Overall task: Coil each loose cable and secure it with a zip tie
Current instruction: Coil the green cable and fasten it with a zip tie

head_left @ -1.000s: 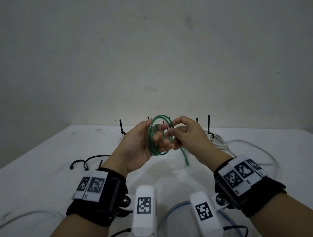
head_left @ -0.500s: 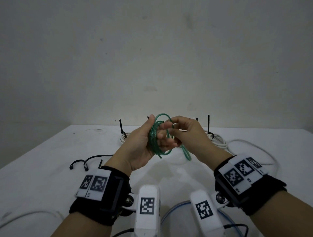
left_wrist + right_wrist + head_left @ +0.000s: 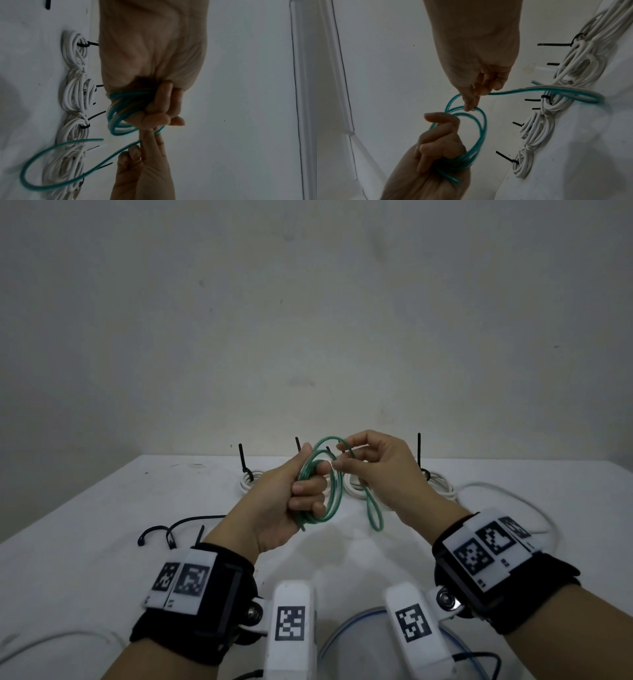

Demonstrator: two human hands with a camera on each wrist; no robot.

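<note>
Two hands, green cable, unlabelled

1. The green cable has a glossy, translucent plastic sheath.
2. The white cables look smooth, with a matt plastic sheath.
3. The zip ties are black matt plastic.
4. The surface is white, matt, faintly scuffed.
5. The wrist bands are black cloth.

Green cable, thin and glossy, wound into several upright loops held above the white table; its free tail hangs in a long loose bend. White cable coils, each cinched by a black zip tie, lie in a row along the table's far edge.
</note>
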